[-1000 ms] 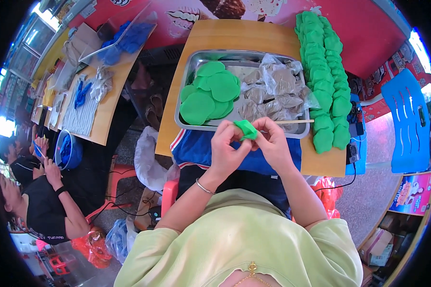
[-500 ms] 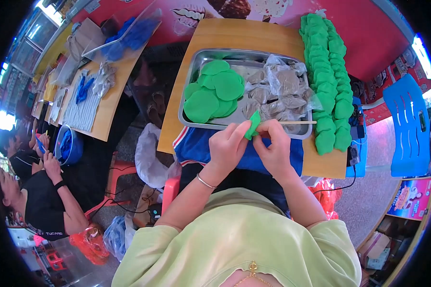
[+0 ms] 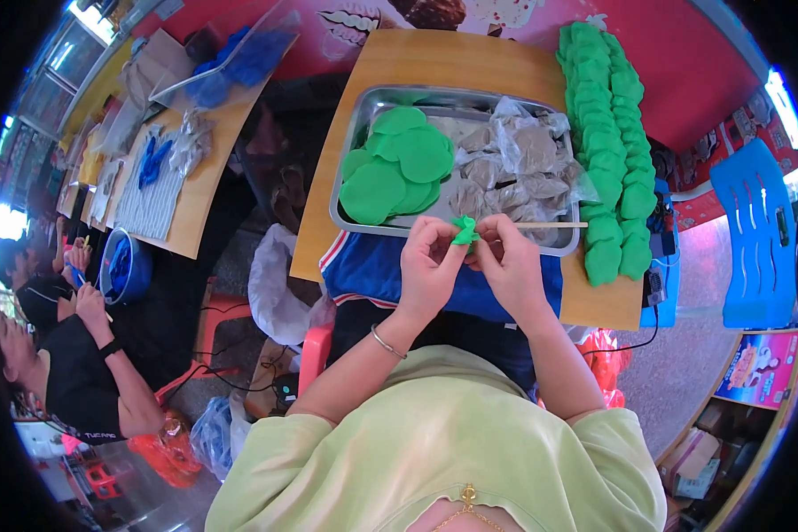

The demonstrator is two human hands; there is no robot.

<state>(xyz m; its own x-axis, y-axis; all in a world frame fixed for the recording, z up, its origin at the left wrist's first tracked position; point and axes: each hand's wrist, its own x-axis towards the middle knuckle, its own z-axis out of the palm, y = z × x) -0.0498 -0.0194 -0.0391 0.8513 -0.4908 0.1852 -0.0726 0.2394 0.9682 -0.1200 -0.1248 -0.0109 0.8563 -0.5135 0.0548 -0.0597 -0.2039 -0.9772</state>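
Over the near rim of a metal tray [image 3: 335,208], my left hand [image 3: 430,266] and my right hand [image 3: 510,266] come together. A small crumpled green piece [image 3: 465,231] is pinched between the fingertips of both. Flat green round sheets [image 3: 372,191] lie overlapping in the tray's left half. Clear plastic bags of brownish stuff [image 3: 534,152] fill its right half. A thin pale stick [image 3: 554,225] crosses the tray's near right corner beside my right hand; whether that hand touches it is hidden.
Two long rows of gathered green pieces [image 3: 601,160] line the right of the wooden table [image 3: 417,53]. Blue folded cloth [image 3: 359,266] lies below the tray. To the left, a person [image 3: 89,372] works near a blue bucket [image 3: 126,270]. A blue plastic chair [image 3: 758,230] stands right.
The green piece has gone from an upright folded shape to a crumpled, ruffled bunch. My fingers have shifted around it, and both hands stay together at the tray's near rim.
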